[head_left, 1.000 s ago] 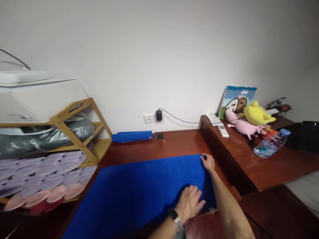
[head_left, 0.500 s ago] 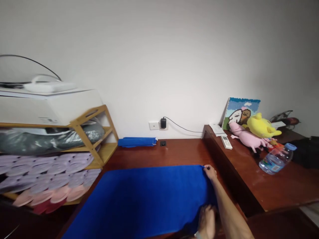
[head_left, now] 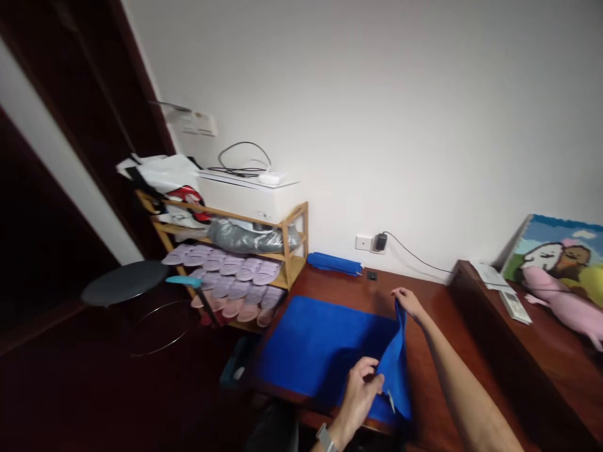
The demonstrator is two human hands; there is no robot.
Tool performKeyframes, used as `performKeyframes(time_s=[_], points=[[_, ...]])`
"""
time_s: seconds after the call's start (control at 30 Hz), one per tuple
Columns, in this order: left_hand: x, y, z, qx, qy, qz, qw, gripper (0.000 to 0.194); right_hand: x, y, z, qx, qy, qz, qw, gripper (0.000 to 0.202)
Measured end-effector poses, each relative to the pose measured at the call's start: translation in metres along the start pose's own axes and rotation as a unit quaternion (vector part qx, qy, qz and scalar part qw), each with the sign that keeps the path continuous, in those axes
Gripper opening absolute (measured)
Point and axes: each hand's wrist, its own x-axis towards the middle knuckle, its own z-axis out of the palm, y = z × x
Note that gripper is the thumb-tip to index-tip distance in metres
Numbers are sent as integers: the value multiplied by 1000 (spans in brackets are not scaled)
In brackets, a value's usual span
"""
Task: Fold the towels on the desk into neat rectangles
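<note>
A blue cloth [head_left: 320,342] lies on the reddish-brown desk, its right-hand side raised into a fold. At the far right corner, my right hand [head_left: 407,302] is closed in a pinch and holds the cloth's edge up off the desk. Nearer to me, my left hand [head_left: 360,390], with a light band at the wrist, is at the raised side, thumb and fingers curled about the cloth. A small pale tag shows on the fold just beside the left thumb.
A folded blue bundle [head_left: 335,263] lies against the wall near a socket with a black plug [head_left: 380,242]. To the left stands a wooden rack [head_left: 296,267] with slippers and a white box. On the right, a raised ledge bears a remote control [head_left: 515,306] and a pink plush toy [head_left: 565,304].
The view has swung left. My right hand has lifted the cloth's right corner off the desk, and the right side now stands up in a fold. My left hand has come to that side.
</note>
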Motion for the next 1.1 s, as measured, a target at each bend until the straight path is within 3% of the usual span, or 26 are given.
performKeyframes(time_s=[0.1,0.27,0.37,0.43,0.5,0.6,0.7,0.8,0.93,1.1], points=[[-19,7,-79,7,73,36,997,48,16,-71,70,-40,-85,-41,995,30],[-48,-3,-207,156,245,41,956,48,13,-170,218,-124,-201,-84,968,31],[-60,-22,-265,318,315,47,893,37,-8,-198,291,-193,-243,-94,946,30],[-63,-42,-288,395,349,56,848,33,-21,-200,322,-238,-248,-104,933,22],[-63,-64,-298,435,369,62,819,29,-29,-194,339,-275,-239,-121,923,29],[-55,-91,-297,464,387,64,794,33,-28,-183,350,-310,-232,-149,910,45],[-49,-101,-292,496,387,65,775,36,-19,-178,356,-319,-245,-164,901,40],[-47,-94,-290,506,367,52,779,36,-12,-175,360,-313,-249,-169,901,33],[-52,-75,-291,491,326,25,807,38,-11,-174,358,-286,-246,-167,911,27],[-54,-60,-296,463,284,-12,839,33,-15,-183,335,-213,-243,-194,926,27]])
